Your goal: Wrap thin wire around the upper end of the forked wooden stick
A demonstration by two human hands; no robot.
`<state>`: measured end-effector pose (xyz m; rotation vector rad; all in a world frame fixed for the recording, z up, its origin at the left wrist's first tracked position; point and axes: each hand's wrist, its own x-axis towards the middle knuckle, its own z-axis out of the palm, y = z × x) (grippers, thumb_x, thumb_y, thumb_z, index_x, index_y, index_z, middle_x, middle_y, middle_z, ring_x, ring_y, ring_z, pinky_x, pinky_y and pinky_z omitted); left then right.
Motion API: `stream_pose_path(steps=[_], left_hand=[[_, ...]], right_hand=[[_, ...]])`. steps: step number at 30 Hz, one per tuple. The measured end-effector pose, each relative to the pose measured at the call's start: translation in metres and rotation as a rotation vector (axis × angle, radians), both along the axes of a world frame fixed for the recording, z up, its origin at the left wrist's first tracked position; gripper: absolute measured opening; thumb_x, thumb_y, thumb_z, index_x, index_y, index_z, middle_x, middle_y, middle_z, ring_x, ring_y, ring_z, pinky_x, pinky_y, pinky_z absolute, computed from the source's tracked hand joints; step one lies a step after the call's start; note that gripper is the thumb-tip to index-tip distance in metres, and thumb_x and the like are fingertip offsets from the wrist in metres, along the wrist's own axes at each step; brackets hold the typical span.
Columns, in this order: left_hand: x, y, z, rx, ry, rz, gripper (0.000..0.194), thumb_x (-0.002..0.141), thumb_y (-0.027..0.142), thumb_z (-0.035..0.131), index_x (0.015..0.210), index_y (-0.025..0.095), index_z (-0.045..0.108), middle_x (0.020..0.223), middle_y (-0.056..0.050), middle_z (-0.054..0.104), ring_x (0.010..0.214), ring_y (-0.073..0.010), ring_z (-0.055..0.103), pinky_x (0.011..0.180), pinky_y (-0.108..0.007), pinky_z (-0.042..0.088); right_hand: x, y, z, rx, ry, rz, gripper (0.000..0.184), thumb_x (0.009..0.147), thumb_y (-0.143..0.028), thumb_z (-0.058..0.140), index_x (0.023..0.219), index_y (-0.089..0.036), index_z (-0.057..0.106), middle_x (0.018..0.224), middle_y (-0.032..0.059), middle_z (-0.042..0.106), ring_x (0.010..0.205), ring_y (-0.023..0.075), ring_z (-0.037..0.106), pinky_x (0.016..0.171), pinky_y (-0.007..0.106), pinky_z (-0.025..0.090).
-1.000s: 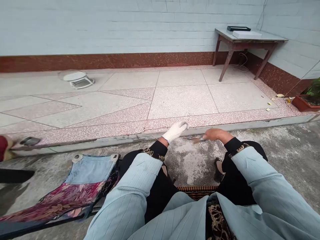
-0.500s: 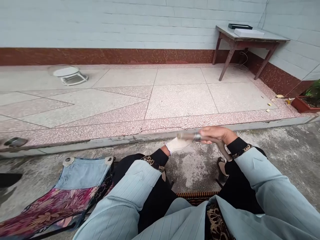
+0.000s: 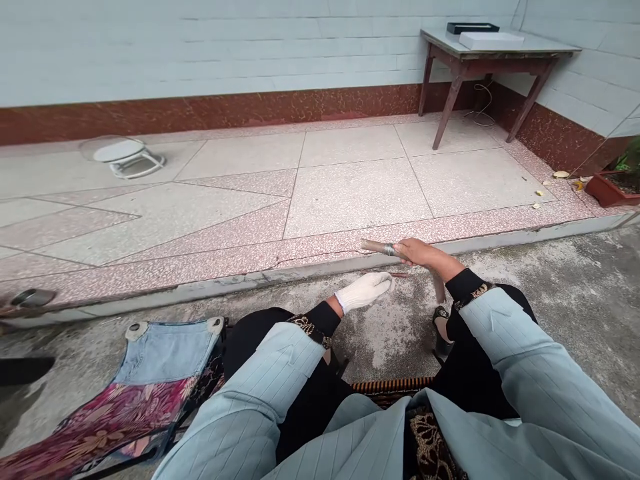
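Note:
My right hand [image 3: 417, 252], bare, is closed around a brown stick-like tool [image 3: 373, 245]. A silvery metal band [image 3: 389, 249] wraps the tool just ahead of my fingers, and a curved brown length hangs behind the wrist. My left hand [image 3: 367, 290] wears a white knit glove and sits lower and to the left, apart from the tool. Its fingers are closed, and a thin reddish-brown piece [image 3: 399, 275] sticks out past the fingertips; what kind of thing it is, I cannot make out.
A raised tiled step [image 3: 350, 190] runs ahead, its edge [image 3: 240, 283] just beyond my hands. A low white stool [image 3: 125, 157] is on it at left, a table [image 3: 500, 57] with boxes at right. Beside my left leg is a denim-and-floral folding seat [image 3: 167, 350]. A planter [image 3: 613, 190] stands far right.
My hands were together at the tool; now they are apart. The right hand has risen with the tool, and the left has dropped slightly. The view has shifted a little.

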<state>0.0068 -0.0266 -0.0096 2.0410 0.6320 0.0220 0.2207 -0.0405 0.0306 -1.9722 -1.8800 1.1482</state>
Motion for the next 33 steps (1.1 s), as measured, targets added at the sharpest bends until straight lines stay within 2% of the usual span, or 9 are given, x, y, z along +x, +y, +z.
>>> stream_pose_path(steps=[4, 9, 14, 16, 19, 23, 26, 29, 33], left_hand=[[-0.002, 0.01, -0.011, 0.144, 0.041, 0.123, 0.031, 0.098, 0.036, 0.035, 0.089, 0.018, 0.059, 0.073, -0.003, 0.058, 0.062, -0.0159, 0.051, 0.06, -0.027, 0.037], [-0.008, 0.026, -0.014, 0.152, 0.033, 0.133, 0.029, 0.096, 0.037, 0.041, 0.09, 0.018, 0.061, 0.077, -0.005, 0.062, 0.066, -0.0171, 0.053, 0.062, -0.028, 0.039], [-0.005, 0.014, -0.011, 0.228, 0.012, -0.157, 0.024, 0.094, 0.033, 0.045, 0.079, 0.018, 0.056, 0.069, 0.0, 0.053, 0.063, -0.0133, 0.045, 0.062, -0.026, 0.033], [-0.004, 0.009, -0.007, 0.251, 0.02, -0.18, 0.026, 0.095, 0.032, 0.043, 0.078, 0.018, 0.055, 0.068, 0.0, 0.051, 0.062, -0.0129, 0.043, 0.062, -0.027, 0.032], [-0.005, 0.008, -0.003, 0.115, 0.031, -0.14, 0.027, 0.097, 0.035, 0.04, 0.084, 0.018, 0.057, 0.07, 0.0, 0.054, 0.062, -0.0128, 0.047, 0.061, -0.025, 0.035], [-0.007, 0.008, -0.008, -0.209, -0.036, -0.03, 0.032, 0.099, 0.045, 0.038, 0.09, 0.02, 0.055, 0.067, 0.001, 0.052, 0.058, -0.0121, 0.048, 0.056, -0.023, 0.041], [-0.006, 0.005, -0.013, -0.324, -0.078, 0.025, 0.035, 0.097, 0.051, 0.04, 0.091, 0.02, 0.053, 0.065, 0.003, 0.048, 0.055, -0.0108, 0.045, 0.054, -0.022, 0.043], [-0.004, 0.004, -0.011, -0.282, -0.077, 0.047, 0.034, 0.098, 0.05, 0.038, 0.093, 0.02, 0.054, 0.069, 0.002, 0.049, 0.057, -0.0109, 0.046, 0.055, -0.022, 0.045], [-0.004, 0.012, -0.005, 0.055, -0.015, 0.09, 0.03, 0.098, 0.041, 0.039, 0.092, 0.018, 0.057, 0.073, -0.001, 0.054, 0.062, -0.013, 0.049, 0.059, -0.024, 0.04]], right_hand=[[-0.004, -0.011, 0.005, -0.09, 0.483, 0.127, 0.052, 0.099, -0.06, 0.038, 0.081, -0.016, 0.056, 0.065, 0.0012, 0.056, 0.054, 0.0115, 0.049, 0.054, 0.026, 0.04], [0.002, -0.019, 0.005, -0.165, 0.425, 0.423, 0.051, 0.083, -0.067, 0.062, 0.077, -0.017, 0.054, 0.06, -0.0041, 0.05, 0.052, 0.0091, 0.043, 0.052, 0.024, 0.034], [-0.004, -0.027, -0.007, -0.49, 0.3, 0.801, 0.043, 0.087, -0.058, 0.064, 0.074, -0.017, 0.058, 0.057, -0.0038, 0.051, 0.052, 0.0105, 0.046, 0.055, 0.026, 0.036], [-0.006, -0.027, -0.011, -0.45, 0.054, 0.736, 0.039, 0.087, -0.048, 0.068, 0.066, -0.017, 0.057, 0.056, -0.0021, 0.05, 0.052, 0.0114, 0.044, 0.055, 0.028, 0.034], [0.0, -0.018, -0.013, -0.252, -0.259, 0.456, 0.04, 0.088, -0.039, 0.069, 0.059, -0.018, 0.051, 0.059, 0.0012, 0.05, 0.054, 0.0127, 0.042, 0.056, 0.03, 0.031], [0.021, 0.0, -0.008, -0.099, -0.205, 0.184, 0.033, 0.091, -0.039, 0.065, 0.069, -0.017, 0.053, 0.068, 0.0059, 0.055, 0.061, 0.0152, 0.048, 0.059, 0.03, 0.032], [0.032, 0.002, -0.001, 0.008, -0.043, 0.067, 0.033, 0.095, -0.044, 0.056, 0.077, -0.017, 0.054, 0.068, 0.0049, 0.056, 0.061, 0.0143, 0.049, 0.06, 0.029, 0.034], [0.032, -0.006, 0.008, 0.055, 0.32, 0.15, 0.04, 0.098, -0.051, 0.048, 0.078, -0.017, 0.051, 0.066, 0.0012, 0.053, 0.057, 0.0117, 0.047, 0.06, 0.028, 0.037], [0.022, -0.021, 0.011, -0.02, 0.594, 0.486, 0.045, 0.097, -0.059, 0.048, 0.085, -0.016, 0.054, 0.07, -0.0007, 0.053, 0.06, 0.0111, 0.049, 0.062, 0.027, 0.041]])
